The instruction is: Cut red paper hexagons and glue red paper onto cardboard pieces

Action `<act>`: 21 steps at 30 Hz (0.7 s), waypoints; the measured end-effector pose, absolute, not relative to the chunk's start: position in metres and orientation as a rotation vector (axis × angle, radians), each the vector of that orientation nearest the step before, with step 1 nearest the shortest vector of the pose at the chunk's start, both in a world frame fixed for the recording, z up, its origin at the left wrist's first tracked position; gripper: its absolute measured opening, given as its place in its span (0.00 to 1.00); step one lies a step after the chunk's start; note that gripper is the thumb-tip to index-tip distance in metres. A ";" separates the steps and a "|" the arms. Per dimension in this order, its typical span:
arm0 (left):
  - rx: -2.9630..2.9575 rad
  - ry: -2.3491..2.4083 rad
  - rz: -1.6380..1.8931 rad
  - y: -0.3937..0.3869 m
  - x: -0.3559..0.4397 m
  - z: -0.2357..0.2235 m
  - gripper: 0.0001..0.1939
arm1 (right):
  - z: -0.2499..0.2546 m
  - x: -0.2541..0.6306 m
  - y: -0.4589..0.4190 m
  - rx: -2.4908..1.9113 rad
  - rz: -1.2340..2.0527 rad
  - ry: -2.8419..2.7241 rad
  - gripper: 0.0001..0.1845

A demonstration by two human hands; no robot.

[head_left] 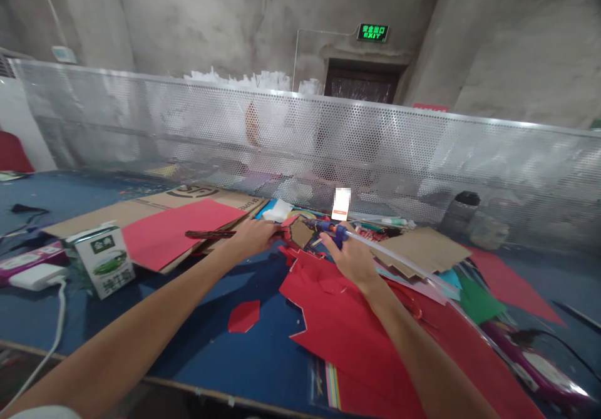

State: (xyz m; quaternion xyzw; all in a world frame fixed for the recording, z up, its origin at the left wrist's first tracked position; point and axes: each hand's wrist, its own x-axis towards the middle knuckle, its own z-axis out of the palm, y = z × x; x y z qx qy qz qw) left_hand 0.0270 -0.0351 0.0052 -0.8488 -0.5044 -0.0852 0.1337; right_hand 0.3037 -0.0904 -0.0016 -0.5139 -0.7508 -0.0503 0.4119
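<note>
Glue gun (342,233) sits gripped in the right hand (353,259), its nozzle close to a small cardboard piece (301,233) that the left hand (256,237) holds by its red edge. Nearer the person, a red cutout (244,316) lies on the blue table (206,351)

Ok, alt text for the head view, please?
A right hand points a blue glue gun at a red-edged cardboard piece held in the left hand. Around them on a blue table: a milk carton, red paper and brown cardboard.
</note>
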 end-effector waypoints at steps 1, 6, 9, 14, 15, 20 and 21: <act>-2.460 -1.456 -0.245 -0.035 0.027 0.005 0.19 | -0.001 0.304 -0.091 -1.298 -0.112 -1.897 0.20; -2.431 -1.432 -0.220 -0.034 0.026 0.004 0.20 | 0.000 0.305 -0.095 -1.220 -0.056 -2.000 0.17; -2.412 -1.446 -0.203 -0.036 0.028 0.007 0.19 | 0.001 0.305 -0.097 -1.153 -0.013 -2.039 0.16; -2.420 -1.446 -0.212 -0.038 0.028 0.009 0.19 | 0.006 0.305 -0.101 -1.048 0.093 -1.942 0.13; -2.425 -1.440 -0.218 -0.038 0.028 0.008 0.19 | 0.006 0.305 -0.101 -1.044 0.097 -1.924 0.13; -2.432 -1.424 -0.221 -0.034 0.026 0.005 0.19 | 0.004 0.309 -0.095 -1.121 0.026 -1.859 0.16; -2.430 -1.428 -0.218 -0.034 0.026 0.005 0.19 | 0.004 0.310 -0.093 -1.141 0.007 -1.852 0.17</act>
